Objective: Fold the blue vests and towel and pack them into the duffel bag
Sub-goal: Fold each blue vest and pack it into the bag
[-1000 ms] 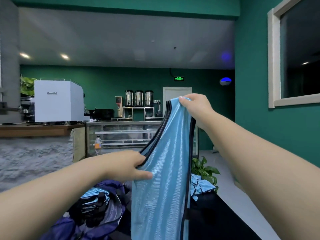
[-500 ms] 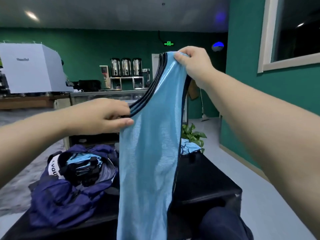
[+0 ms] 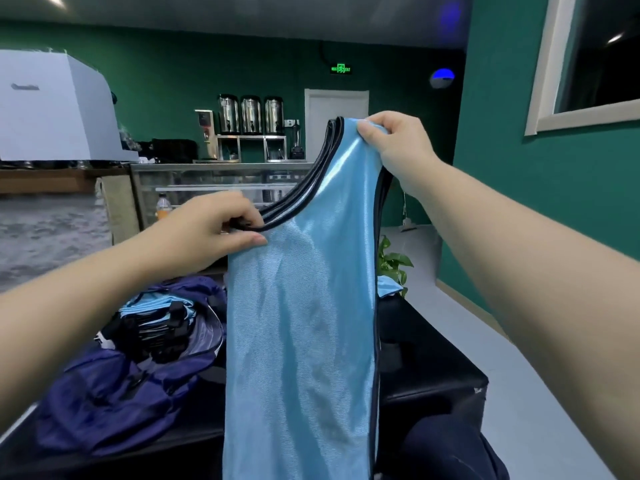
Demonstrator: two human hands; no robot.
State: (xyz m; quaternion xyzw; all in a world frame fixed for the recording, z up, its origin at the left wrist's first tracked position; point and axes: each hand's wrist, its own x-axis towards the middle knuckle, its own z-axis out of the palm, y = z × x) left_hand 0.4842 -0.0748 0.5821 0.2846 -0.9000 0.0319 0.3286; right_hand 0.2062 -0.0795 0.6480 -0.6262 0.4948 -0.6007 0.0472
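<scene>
A light blue vest (image 3: pixel 301 323) with dark trim hangs upright in front of me, folded lengthwise. My right hand (image 3: pixel 398 147) pinches its shoulder straps at the top. My left hand (image 3: pixel 211 230) pinches the dark neckline edge lower down on the left. A navy duffel bag (image 3: pixel 114 382) lies open on the black table (image 3: pixel 433 368) at the left, with folded light blue fabric (image 3: pixel 156 306) inside it. Another piece of light blue cloth (image 3: pixel 389 289) lies at the far end of the table, mostly hidden behind the vest.
A potted plant (image 3: pixel 393 261) stands beyond the table's far end. A counter with a glass display case (image 3: pixel 214 185) and a white machine (image 3: pixel 55 109) fills the back left. A green wall runs along the right, with grey floor beside the table.
The view has tilted down, bringing the table and bag into sight. Both hands keep their hold on the vest, which hangs in much the same way.
</scene>
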